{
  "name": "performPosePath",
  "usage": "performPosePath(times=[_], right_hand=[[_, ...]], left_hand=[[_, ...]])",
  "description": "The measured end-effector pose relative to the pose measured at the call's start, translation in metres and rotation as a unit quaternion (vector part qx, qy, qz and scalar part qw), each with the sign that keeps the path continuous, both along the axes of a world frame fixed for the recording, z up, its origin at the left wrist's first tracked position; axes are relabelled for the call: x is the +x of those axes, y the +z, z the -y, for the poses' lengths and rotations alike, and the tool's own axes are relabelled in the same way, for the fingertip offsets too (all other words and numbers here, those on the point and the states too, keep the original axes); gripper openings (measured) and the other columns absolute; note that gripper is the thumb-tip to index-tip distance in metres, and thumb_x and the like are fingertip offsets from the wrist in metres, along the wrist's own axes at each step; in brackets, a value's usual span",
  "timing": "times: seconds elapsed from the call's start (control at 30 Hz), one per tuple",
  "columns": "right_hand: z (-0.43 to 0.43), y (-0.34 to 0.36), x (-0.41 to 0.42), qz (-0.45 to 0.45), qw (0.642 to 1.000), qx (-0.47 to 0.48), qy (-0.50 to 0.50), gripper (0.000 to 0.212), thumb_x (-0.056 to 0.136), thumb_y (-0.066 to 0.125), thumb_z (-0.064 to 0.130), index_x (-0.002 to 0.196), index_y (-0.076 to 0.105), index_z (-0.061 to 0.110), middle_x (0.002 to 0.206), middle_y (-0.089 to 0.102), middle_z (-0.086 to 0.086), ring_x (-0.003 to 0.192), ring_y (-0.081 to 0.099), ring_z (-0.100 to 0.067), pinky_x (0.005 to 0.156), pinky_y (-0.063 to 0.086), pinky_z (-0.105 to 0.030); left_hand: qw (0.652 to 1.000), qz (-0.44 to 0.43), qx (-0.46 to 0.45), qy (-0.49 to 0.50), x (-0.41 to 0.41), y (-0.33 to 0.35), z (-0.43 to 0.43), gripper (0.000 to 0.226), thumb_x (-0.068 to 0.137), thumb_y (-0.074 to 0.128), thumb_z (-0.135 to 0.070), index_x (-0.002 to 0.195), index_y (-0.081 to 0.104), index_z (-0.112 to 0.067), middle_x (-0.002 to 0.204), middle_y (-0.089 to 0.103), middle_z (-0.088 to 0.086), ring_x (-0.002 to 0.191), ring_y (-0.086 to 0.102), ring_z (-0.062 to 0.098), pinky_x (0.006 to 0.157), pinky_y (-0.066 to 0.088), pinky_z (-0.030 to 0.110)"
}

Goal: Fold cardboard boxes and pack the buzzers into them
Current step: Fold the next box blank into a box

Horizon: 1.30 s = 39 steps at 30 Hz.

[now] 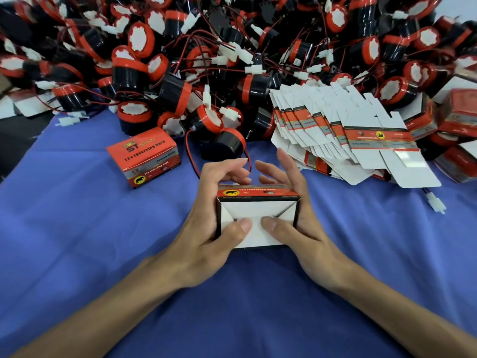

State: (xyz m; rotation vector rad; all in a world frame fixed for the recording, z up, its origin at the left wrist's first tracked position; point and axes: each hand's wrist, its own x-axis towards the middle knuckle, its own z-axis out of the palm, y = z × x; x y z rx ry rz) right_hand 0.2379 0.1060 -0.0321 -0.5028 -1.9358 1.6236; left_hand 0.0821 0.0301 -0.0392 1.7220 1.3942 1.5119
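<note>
Blue cloth (pixel 77 241) over the whole table. Heaped across the back, a big pile of buzzers (pixel 180 60): black bodies, red rims, white caps, thin red-and-black leads with white plugs. Right of centre, a fanned stack of flat cartons (pixel 335 133); left of centre, one closed box (pixel 144 157).

Near the middle, clear of the pile, the box in hand (pixel 258 210), gripped by left hand (pixel 206 236) and right hand (pixel 307 228), fingers reaching round behind, both thumbs (pixel 242 226) pressing the white end flaps inward.

Likely trouble: flaps springing back on an early release, or creasing askew under uneven thumb pressure. No telling whether loaded yet.

Red printed top, black edges, white flaps meeting in a V, apparently not yet flush.
</note>
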Motion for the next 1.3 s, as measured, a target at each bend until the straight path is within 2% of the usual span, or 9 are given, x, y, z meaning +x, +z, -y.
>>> performPosePath(times=[0.27, 0.43, 0.57, 0.73, 0.87, 1.0, 1.07, 1.2, 1.3], right_hand=[[-0.001, 0.005, 0.003, -0.018, 0.998, 0.007, 0.055, 0.092, 0.078, 0.061, 0.025, 0.146, -0.001, 0.030, 0.156, 0.015, 0.002, 0.139, 0.027, 0.003, 0.102, 0.036, -0.013], [0.000, 0.002, 0.003, -0.039, 0.998, 0.047, 0.031, 0.086, 0.087, 0.050, 0.064, 0.150, 0.004, 0.028, 0.157, 0.020, 0.005, 0.146, 0.020, -0.011, 0.114, 0.028, -0.028], [-0.002, 0.003, 0.002, -0.050, 0.981, 0.184, -0.035, 0.073, 0.097, 0.032, 0.058, 0.147, 0.015, 0.008, 0.152, 0.021, -0.016, 0.144, 0.023, -0.020, 0.112, 0.026, -0.027], [-0.001, 0.005, 0.001, -0.054, 0.955, 0.281, -0.082, 0.068, 0.100, 0.031, 0.052, 0.144, 0.017, 0.002, 0.153, 0.015, -0.026, 0.147, 0.013, -0.025, 0.115, 0.021, -0.030], [0.002, 0.002, 0.000, -0.086, 0.985, 0.139, -0.063, 0.080, 0.094, 0.048, 0.049, 0.150, 0.001, 0.017, 0.161, 0.008, -0.010, 0.146, 0.022, -0.018, 0.111, 0.031, -0.029], [-0.005, -0.003, 0.003, -0.082, 0.995, -0.057, -0.030, 0.055, 0.081, 0.065, 0.034, 0.128, 0.042, 0.016, 0.114, 0.068, 0.014, 0.102, 0.063, 0.002, 0.083, 0.050, -0.015], [-0.004, -0.009, 0.004, -0.050, 0.998, -0.032, -0.029, 0.043, 0.080, 0.065, 0.026, 0.119, 0.046, 0.025, 0.103, 0.070, 0.017, 0.097, 0.066, 0.001, 0.079, 0.051, -0.014], [-0.003, -0.007, 0.004, -0.044, 0.998, 0.031, 0.027, 0.074, 0.075, 0.065, 0.009, 0.125, 0.038, 0.056, 0.121, 0.058, 0.003, 0.109, 0.059, 0.000, 0.085, 0.049, -0.016], [-0.015, 0.002, 0.001, -0.060, 0.992, 0.042, 0.108, 0.076, 0.061, 0.052, 0.008, 0.134, 0.047, 0.027, 0.140, 0.047, 0.002, 0.133, 0.043, -0.011, 0.103, 0.041, -0.030]], left_hand=[[0.997, -0.070, 0.037, 0.019, -0.003, 0.001, -0.002, 0.071, 0.084, 0.060, -0.049, 0.135, 0.026, -0.012, 0.130, 0.034, 0.016, 0.124, 0.042, 0.005, 0.100, 0.036, 0.014], [0.984, -0.157, 0.085, 0.026, -0.010, -0.001, -0.007, 0.099, 0.066, 0.077, -0.048, 0.134, 0.022, -0.003, 0.131, 0.027, 0.019, 0.133, 0.031, 0.009, 0.103, 0.037, 0.021], [0.991, -0.129, 0.022, 0.029, -0.008, -0.007, -0.006, 0.107, 0.061, 0.079, -0.059, 0.144, 0.018, -0.032, 0.150, 0.024, 0.006, 0.138, 0.036, 0.016, 0.103, 0.044, 0.030], [0.987, -0.151, 0.027, 0.045, -0.011, -0.013, -0.007, 0.102, 0.069, 0.075, -0.059, 0.148, 0.014, -0.043, 0.153, 0.025, -0.015, 0.133, 0.038, -0.005, 0.097, 0.037, 0.005], [0.956, -0.215, 0.189, 0.063, -0.020, -0.011, -0.017, 0.090, 0.071, 0.085, -0.023, 0.140, 0.026, -0.031, 0.144, 0.026, -0.006, 0.134, 0.034, 0.001, 0.097, 0.042, 0.012], [0.945, -0.243, 0.217, 0.019, -0.024, -0.012, -0.019, 0.089, 0.084, 0.071, -0.025, 0.146, 0.008, -0.029, 0.136, 0.037, -0.003, 0.121, 0.047, 0.006, 0.089, 0.050, 0.028], [0.962, -0.235, 0.134, -0.016, -0.026, -0.011, -0.011, 0.103, 0.078, 0.073, -0.043, 0.147, -0.004, -0.032, 0.137, 0.032, 0.006, 0.122, 0.049, 0.017, 0.092, 0.051, 0.033], [0.980, -0.146, 0.129, -0.052, -0.027, -0.005, -0.006, 0.092, 0.078, 0.057, -0.072, 0.142, 0.005, -0.031, 0.134, 0.024, 0.013, 0.130, 0.038, 0.024, 0.103, 0.040, 0.033], [0.982, -0.085, 0.163, 0.036, -0.026, -0.005, -0.010, 0.064, 0.085, 0.064, -0.045, 0.127, 0.020, -0.027, 0.113, 0.036, 0.009, 0.102, 0.049, 0.017, 0.086, 0.045, 0.031]])
